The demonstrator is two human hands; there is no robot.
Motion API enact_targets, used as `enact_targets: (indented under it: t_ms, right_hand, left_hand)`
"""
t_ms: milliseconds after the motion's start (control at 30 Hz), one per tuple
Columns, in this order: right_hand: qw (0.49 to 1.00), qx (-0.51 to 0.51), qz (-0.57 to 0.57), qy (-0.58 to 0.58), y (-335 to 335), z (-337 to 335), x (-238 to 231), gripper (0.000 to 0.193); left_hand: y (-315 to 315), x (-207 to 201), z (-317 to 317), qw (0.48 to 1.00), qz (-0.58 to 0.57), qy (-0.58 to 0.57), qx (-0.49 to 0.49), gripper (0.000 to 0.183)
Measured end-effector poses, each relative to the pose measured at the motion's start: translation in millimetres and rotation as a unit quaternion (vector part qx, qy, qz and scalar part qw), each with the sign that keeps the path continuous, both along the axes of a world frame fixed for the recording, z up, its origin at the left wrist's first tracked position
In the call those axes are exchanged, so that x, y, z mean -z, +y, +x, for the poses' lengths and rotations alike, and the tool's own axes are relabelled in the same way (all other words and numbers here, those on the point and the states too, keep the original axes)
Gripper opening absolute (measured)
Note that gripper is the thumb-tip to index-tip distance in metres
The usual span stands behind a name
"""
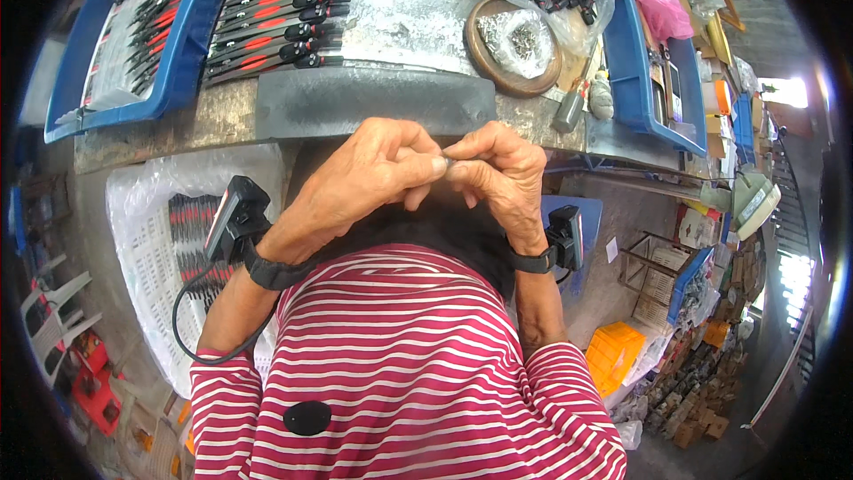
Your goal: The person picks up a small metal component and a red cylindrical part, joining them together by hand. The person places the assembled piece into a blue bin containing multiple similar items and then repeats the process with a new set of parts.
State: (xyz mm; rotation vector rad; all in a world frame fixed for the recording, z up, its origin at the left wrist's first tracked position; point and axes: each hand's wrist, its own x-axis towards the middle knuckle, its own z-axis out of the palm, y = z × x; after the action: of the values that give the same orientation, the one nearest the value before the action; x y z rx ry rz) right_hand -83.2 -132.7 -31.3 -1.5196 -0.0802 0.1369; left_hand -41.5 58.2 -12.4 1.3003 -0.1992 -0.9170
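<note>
While the left hand (378, 160) and right hand (505, 169) meet near the middle of the frame, their fingers pinch a tiny dark piece (448, 160). They seem to be fitting or turning it; going on likely needs a steady pinch.

On the bench (213, 122), from the left hand (378, 164): tools (280, 13) at eleven o'clock, tray (173, 76) at ten, bowl (511, 82) at half past one, second tray (631, 62) at two. Below, basket (147, 213) at eight.
</note>
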Motion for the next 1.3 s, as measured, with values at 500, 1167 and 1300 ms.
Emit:
enact_targets:
  t_ms: [500,1167,1300]
  right_hand:
    - [0.965,0.160,-0.201,-0.061,-33,34,-24,0.011]
    - [0.724,0.158,-0.623,-0.250,-51,94,3,0.003]
    - [0.776,0.183,-0.547,-0.255,-53,88,-1,0.006]
  left_hand:
    - [-16,2,0,0.999,0.012,-0.036,-0.035,0.018]
    - [-25,3,4,0.997,0.002,-0.042,-0.058,0.017]
    - [-25,5,4,0.996,-0.002,-0.053,-0.070,0.020]
